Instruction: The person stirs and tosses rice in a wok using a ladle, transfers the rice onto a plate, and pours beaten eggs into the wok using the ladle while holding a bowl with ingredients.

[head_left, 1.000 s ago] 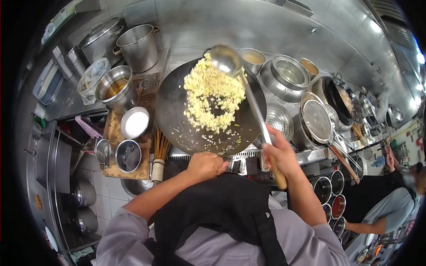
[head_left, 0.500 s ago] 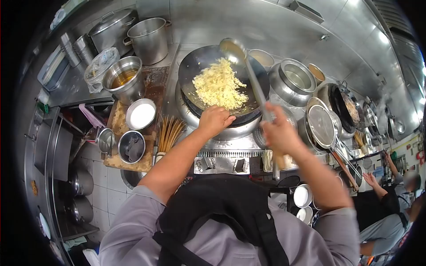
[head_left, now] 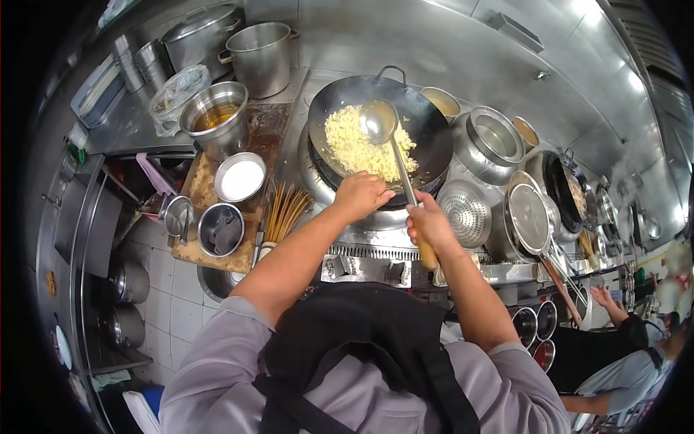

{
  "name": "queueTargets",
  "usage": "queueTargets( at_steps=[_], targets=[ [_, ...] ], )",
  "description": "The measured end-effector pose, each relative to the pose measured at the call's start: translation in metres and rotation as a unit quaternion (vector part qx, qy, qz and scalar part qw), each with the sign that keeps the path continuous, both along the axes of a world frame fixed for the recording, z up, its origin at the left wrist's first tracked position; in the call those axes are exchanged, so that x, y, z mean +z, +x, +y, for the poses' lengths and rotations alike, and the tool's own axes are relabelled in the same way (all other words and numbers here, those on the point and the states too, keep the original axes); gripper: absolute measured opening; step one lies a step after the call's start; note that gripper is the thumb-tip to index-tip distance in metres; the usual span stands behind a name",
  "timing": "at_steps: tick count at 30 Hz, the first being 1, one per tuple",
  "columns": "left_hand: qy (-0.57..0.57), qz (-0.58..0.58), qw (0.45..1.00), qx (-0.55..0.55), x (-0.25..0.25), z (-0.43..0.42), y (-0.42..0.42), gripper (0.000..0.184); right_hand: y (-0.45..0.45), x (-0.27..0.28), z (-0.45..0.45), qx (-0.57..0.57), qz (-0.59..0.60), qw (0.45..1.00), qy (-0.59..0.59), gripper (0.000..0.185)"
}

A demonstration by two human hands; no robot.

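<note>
A dark wok [head_left: 435, 137] sits on the stove ring, with yellow fried rice [head_left: 345, 137] heaped in its left and middle part. At the wok's near edge, my left hand [head_left: 361, 197] is closed on the rim; any near handle is hidden beneath the fingers. My right hand [head_left: 431, 226] grips the long handle of a metal ladle [head_left: 379, 121], just above its wooden end. The ladle's bowl is over the rice, its hollow side towards me. Whether it presses into the rice I cannot tell.
Left of the wok are bamboo sticks [head_left: 283, 217], a bowl of white stuff [head_left: 240, 178] and a pot of oil [head_left: 215, 119]. A perforated skimmer [head_left: 463, 213], a lidless steel pot [head_left: 496, 136] and strainers [head_left: 530, 217] stand to the right. Another person [head_left: 614, 362] is at far right.
The ladle's bowl has swung from the wok's far right edge to the left, over the rice. My right hand has come in closer to my left, which stays on the wok.
</note>
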State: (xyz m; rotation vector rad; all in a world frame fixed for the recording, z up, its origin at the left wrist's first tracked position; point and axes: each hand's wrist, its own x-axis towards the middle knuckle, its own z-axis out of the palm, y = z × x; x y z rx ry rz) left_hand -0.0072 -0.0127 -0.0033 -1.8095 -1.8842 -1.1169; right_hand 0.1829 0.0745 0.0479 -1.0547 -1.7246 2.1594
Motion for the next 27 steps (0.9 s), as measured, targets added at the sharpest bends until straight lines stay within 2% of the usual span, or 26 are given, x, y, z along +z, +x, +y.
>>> queueTargets(
  at_steps=[1, 2, 4, 5, 6, 8, 9, 10, 11, 12, 14, 15, 16, 17, 18, 20, 22, 24, 25, 27],
  targets=[
    [-0.009, 0.003, 1.0, -0.006, 0.002, -0.002, 0.0, 0.036, -0.004, -0.004, 0.0, 0.005, -0.038, 0.984, 0.174, 0.053],
    [-0.01, 0.005, 1.0, -0.009, 0.002, -0.001, 0.0, 0.036, 0.003, 0.003, 0.001, 0.001, -0.037, 0.984, 0.173, 0.053],
    [-0.01, -0.014, 1.0, 0.004, -0.001, 0.001, -0.001, 0.037, 0.037, 0.04, -0.006, -0.012, 0.033, 0.997, 0.063, 0.054],
    [-0.009, -0.014, 1.0, 0.004, -0.002, 0.002, -0.001, 0.037, 0.059, 0.06, -0.01, -0.019, 0.092, 0.992, -0.083, 0.055],
    [-0.008, -0.008, 1.0, 0.007, -0.002, 0.002, -0.001, 0.038, 0.076, 0.056, -0.003, -0.015, 0.09, 0.992, -0.082, 0.055],
    [-0.011, -0.002, 1.0, 0.012, -0.003, 0.0, -0.003, 0.038, 0.096, 0.036, 0.008, -0.025, 0.157, 0.944, -0.288, 0.048],
    [-0.018, -0.004, 1.0, 0.01, -0.002, 0.0, -0.003, 0.039, 0.088, 0.025, 0.016, -0.063, 0.085, 0.96, -0.26, 0.047],
    [-0.022, -0.004, 1.0, 0.005, 0.0, 0.001, -0.002, 0.039, 0.076, 0.01, 0.02, -0.066, 0.086, 0.959, -0.263, 0.047],
    [-0.028, -0.005, 1.0, 0.012, -0.002, 0.002, -0.001, 0.04, 0.057, -0.003, 0.023, -0.035, 0.036, 0.996, -0.067, 0.049],
    [-0.025, -0.005, 1.0, 0.014, -0.002, 0.004, 0.0, 0.04, 0.037, 0.002, 0.016, -0.001, -0.015, 0.991, 0.132, 0.05],
    [-0.028, -0.001, 1.0, 0.014, -0.002, 0.003, -0.002, 0.039, 0.031, 0.022, 0.005, 0.006, 0.007, 0.996, 0.092, 0.05],
    [-0.003, -0.003, 1.0, 0.002, -0.003, 0.004, -0.002, 0.038, 0.03, 0.028, 0.004, 0.004, 0.075, 0.994, -0.083, 0.049],
    [-0.003, -0.001, 1.0, 0.0, -0.003, 0.006, -0.004, 0.038, 0.031, 0.031, 0.005, 0.002, 0.139, 0.957, -0.254, 0.049],
    [-0.01, -0.006, 1.0, 0.007, -0.003, 0.005, -0.004, 0.038, 0.022, 0.021, 0.009, 0.0, 0.105, 0.973, -0.204, 0.046],
    [-0.018, -0.01, 1.0, 0.011, -0.004, 0.005, -0.002, 0.038, 0.013, 0.009, 0.014, -0.006, 0.105, 0.973, -0.206, 0.046],
    [-0.028, -0.006, 0.999, 0.014, -0.002, 0.006, -0.001, 0.038, -0.005, -0.002, 0.026, -0.011, 0.029, 0.998, 0.061, 0.049],
    [-0.096, -0.003, 0.995, 0.008, 0.001, 0.006, -0.006, 0.038, 0.003, -0.002, 0.037, -0.029, 0.033, 0.994, 0.097, 0.052],
    [-0.134, -0.014, 0.991, 0.011, 0.003, 0.008, -0.009, 0.039, 0.012, 0.006, 0.047, -0.103, 0.026, 0.981, 0.165, 0.054],
    [-0.156, -0.023, 0.987, 0.009, 0.003, 0.009, -0.009, 0.039, 0.009, 0.009, 0.055, -0.102, -0.019, 0.972, 0.211, 0.053],
    [-0.179, -0.031, 0.983, 0.006, 0.004, 0.01, -0.008, 0.04, -0.016, 0.003, 0.071, -0.084, -0.027, 0.972, 0.217, 0.053]
  ],
)
